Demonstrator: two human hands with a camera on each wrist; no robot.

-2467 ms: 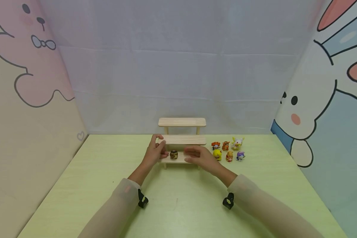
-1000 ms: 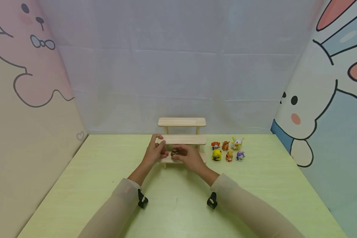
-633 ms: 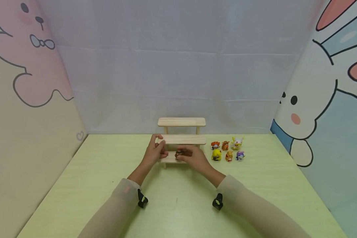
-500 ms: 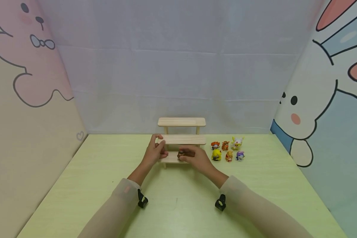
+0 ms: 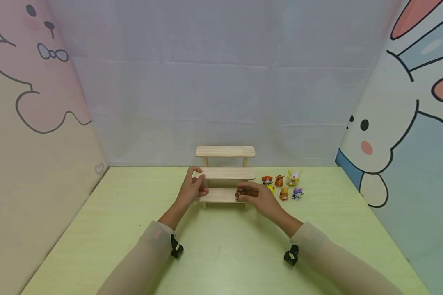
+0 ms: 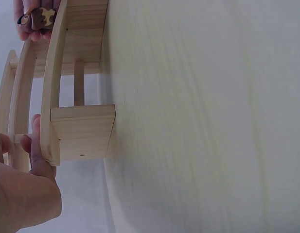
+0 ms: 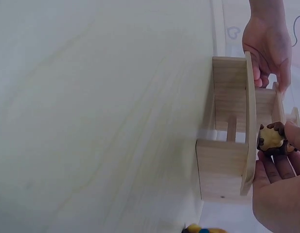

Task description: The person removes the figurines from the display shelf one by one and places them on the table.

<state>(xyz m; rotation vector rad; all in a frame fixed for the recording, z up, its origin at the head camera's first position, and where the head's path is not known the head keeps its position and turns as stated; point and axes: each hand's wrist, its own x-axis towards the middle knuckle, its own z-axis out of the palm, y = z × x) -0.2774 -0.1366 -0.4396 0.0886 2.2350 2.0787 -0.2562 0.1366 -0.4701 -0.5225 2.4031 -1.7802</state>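
Note:
A three-tier wooden display shelf (image 5: pixel 221 196) stands at the back of the table. My left hand (image 5: pixel 190 190) grips its left end, fingers at the ends of the lower and middle boards. Between the thumb and fingers of my right hand (image 5: pixel 263 200) is a small brown-and-tan figurine (image 7: pixel 272 138), pinched at the right end of the lowest board. In the left wrist view the figurine (image 6: pixel 42 18) shows beyond the far end of the boards. The right fingers cover much of it in the head view.
Right of the shelf several small figurines stand in two rows, among them a white-and-yellow one (image 5: pixel 293 178), a purple one (image 5: pixel 297 193) and an orange one (image 5: pixel 284 194). A yellow figurine (image 5: pixel 271 189) is partly hidden behind my right hand. A white cloth wall (image 5: pixel 221 94) rises behind.
My right hand took hold of the brown figurine near the left of the lowest board and has carried it rightward to that board's right end. My left hand has stayed on the shelf.

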